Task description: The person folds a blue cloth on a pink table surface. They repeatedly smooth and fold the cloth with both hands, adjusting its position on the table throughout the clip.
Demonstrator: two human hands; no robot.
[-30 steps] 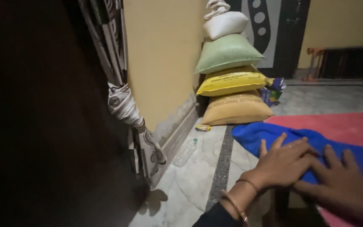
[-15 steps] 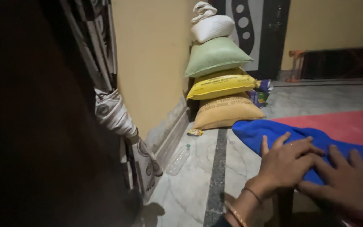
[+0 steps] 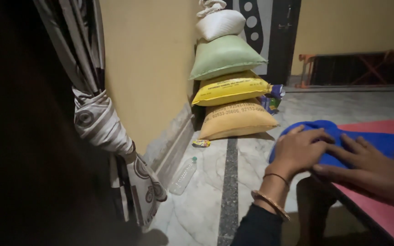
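A blue cloth (image 3: pixel 379 140) lies bunched on a red surface (image 3: pixel 388 218) at the right. My left hand (image 3: pixel 299 150), with bangles at the wrist, curls over the cloth's near left edge and grips it. Beside it, my right hand (image 3: pixel 370 171) rests flat on the cloth with fingers spread, pressing it down.
Several filled sacks (image 3: pixel 229 89), white, green, yellow and tan, are stacked against the yellow wall. An empty plastic bottle (image 3: pixel 182 175) and a small wrapper (image 3: pixel 201 143) lie on the marble floor. A knotted patterned curtain (image 3: pixel 101 127) hangs at the left. A dark door (image 3: pixel 270 32) stands behind the sacks.
The blue cloth has been gathered rightward into a smaller bunch. My left hand has curled over its edge, and the view has swung a little to the right.
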